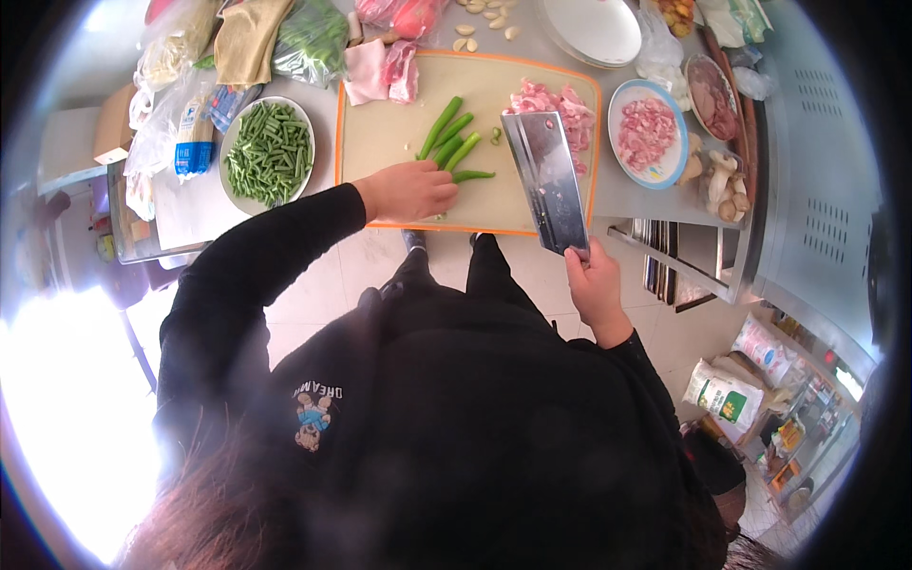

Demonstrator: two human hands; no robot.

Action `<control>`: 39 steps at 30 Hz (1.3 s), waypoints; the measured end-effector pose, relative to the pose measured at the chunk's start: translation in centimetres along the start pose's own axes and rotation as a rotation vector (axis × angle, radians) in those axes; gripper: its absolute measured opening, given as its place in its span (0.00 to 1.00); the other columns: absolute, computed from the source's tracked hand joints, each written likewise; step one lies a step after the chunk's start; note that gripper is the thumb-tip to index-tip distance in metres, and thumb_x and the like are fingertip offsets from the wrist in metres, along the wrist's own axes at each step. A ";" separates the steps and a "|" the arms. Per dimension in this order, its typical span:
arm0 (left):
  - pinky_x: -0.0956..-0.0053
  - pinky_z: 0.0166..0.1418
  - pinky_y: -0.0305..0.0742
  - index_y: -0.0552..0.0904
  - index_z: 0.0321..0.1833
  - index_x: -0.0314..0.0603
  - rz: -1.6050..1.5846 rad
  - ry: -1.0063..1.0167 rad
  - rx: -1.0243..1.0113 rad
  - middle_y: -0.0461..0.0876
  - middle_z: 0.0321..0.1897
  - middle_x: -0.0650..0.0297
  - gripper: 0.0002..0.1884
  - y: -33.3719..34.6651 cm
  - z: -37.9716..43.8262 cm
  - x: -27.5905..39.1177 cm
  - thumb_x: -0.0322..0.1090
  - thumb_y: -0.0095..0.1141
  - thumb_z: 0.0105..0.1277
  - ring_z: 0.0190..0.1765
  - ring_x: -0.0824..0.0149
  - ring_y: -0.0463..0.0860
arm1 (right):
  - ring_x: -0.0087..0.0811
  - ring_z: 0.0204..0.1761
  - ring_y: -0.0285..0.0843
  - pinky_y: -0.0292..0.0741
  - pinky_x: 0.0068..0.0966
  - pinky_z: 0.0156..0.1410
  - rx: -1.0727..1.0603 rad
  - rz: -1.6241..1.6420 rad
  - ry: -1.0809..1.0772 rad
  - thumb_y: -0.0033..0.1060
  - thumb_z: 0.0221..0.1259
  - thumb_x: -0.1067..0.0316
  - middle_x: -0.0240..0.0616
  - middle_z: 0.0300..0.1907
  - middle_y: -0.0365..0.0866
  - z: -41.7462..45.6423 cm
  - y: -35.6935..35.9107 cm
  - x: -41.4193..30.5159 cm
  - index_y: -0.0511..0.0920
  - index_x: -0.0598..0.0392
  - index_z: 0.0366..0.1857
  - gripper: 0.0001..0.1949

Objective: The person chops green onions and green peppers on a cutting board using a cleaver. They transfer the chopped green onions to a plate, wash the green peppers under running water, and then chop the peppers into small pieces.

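My left hand (413, 191) rests low on a beige cutting board (385, 135) with an orange rim. Its fingers curl over the near ends of several long green chili peppers (447, 132), which fan out away from me; the fingertips are partly hidden. In my right hand (595, 288) is the handle of a Chinese cleaver (545, 178). The broad blade points away from me, over the board's right side. Beyond its tip lies a heap of cut raw meat (559, 107), partly covered by the blade. Small green pepper pieces (496, 135) lie just left of the blade.
A bowl of cut green beans (267, 153) stands left of the board. To the right are a blue-rimmed plate of chopped meat (647, 134), mushrooms (727, 187) and a dish of sliced meat (711, 96). Raw pork pieces (381, 71), garlic cloves (467, 30) and a white plate (591, 28) lie farther back.
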State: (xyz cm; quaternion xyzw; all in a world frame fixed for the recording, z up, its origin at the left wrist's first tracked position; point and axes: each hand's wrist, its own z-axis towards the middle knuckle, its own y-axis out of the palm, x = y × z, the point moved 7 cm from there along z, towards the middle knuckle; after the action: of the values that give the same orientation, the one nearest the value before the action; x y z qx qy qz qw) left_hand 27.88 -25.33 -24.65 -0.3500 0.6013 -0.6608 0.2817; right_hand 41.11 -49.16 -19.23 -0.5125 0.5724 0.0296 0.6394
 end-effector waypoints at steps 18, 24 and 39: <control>0.59 0.42 0.78 0.75 0.40 0.40 -0.310 -0.922 0.101 0.81 0.33 0.57 0.07 -8.3 4.5 -1.8 0.35 0.55 0.68 0.40 0.54 0.83 | 0.46 0.26 0.82 0.75 0.34 0.33 0.045 -0.010 0.081 0.59 0.65 0.69 0.48 0.25 0.82 0.1 -1.9 0.0 0.77 0.62 0.44 0.09; 0.66 0.41 0.79 0.76 0.39 0.41 -0.062 -1.008 -0.018 0.80 0.35 0.60 0.10 1.7 6.6 -2.7 0.39 0.60 0.64 0.44 0.59 0.81 | 0.47 0.26 0.81 0.73 0.36 0.30 0.019 -0.173 -0.041 0.58 0.65 0.70 0.48 0.24 0.81 0.4 -1.2 -1.0 0.73 0.63 0.38 0.07; 0.65 0.49 0.76 0.79 0.40 0.42 -0.063 -1.042 0.152 0.79 0.38 0.61 0.07 0.5 5.2 -2.8 0.34 0.56 0.63 0.47 0.59 0.78 | 0.53 0.30 0.80 0.74 0.45 0.34 -0.075 -0.230 0.019 0.57 0.63 0.69 0.48 0.27 0.81 0.1 -0.3 -0.8 0.76 0.57 0.41 0.07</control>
State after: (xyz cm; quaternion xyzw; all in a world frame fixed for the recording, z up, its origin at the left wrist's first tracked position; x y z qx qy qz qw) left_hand 33.67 -26.28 -25.30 -0.6286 0.3211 -0.4491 0.5478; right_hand 41.10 -48.82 -18.42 -0.5984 0.5144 -0.0273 0.6136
